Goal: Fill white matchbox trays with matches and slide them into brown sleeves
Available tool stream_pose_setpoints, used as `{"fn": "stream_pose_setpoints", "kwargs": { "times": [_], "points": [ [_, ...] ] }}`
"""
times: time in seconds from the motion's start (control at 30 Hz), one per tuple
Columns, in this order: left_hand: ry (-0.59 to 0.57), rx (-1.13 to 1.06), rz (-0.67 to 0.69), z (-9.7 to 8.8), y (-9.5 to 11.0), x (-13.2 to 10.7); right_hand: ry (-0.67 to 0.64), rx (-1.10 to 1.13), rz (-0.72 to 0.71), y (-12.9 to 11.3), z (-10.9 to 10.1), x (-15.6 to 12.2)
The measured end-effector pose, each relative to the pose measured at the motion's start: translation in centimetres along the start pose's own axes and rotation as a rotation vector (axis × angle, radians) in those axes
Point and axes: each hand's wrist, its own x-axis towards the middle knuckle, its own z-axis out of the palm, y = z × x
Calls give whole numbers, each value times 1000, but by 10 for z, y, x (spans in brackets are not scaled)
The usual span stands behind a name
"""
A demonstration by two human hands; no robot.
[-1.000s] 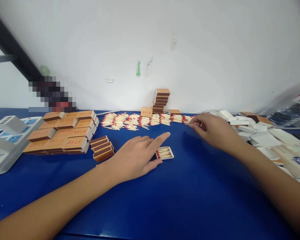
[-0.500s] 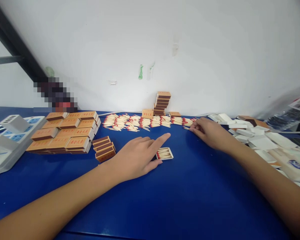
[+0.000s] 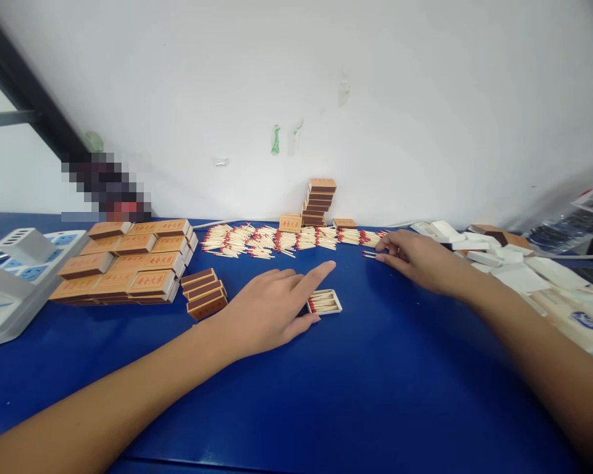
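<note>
My left hand (image 3: 269, 308) rests flat on the blue table (image 3: 375, 368), index finger stretched out and thumb against a small white tray of red-tipped matches (image 3: 324, 302). My right hand (image 3: 418, 259) reaches to the right end of a long row of loose matches (image 3: 286, 238) by the wall. Its fingertips pinch a few matches (image 3: 370, 253) against the table.
A big pile of orange matchboxes (image 3: 128, 260) lies at the left, with three brown sleeves (image 3: 205, 293) beside it. A tall matchbox stack (image 3: 319, 201) stands by the wall. White empty trays (image 3: 494, 257) are heaped at the right. A power strip (image 3: 14, 276) sits far left.
My right hand slid a little left and nearer along the match row and now pinches a few matches. My left hand has stayed put on the tray.
</note>
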Motion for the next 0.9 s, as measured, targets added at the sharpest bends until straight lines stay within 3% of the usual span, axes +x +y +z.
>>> {"fn": "stream_pose_setpoints", "kwargs": {
  "times": [0.6, 0.73, 0.9],
  "points": [
    [-25, 6, -28, -2, 0, 0, 32, 11, -10, 2, 9, -3],
    [-12, 2, -49, -3, 0, 1, 57, 39, -69, -23, 6, -7],
    [-6, -13, -98, -4, -1, 2, 79, 98, -191, -76, 4, -19]
  ]
}}
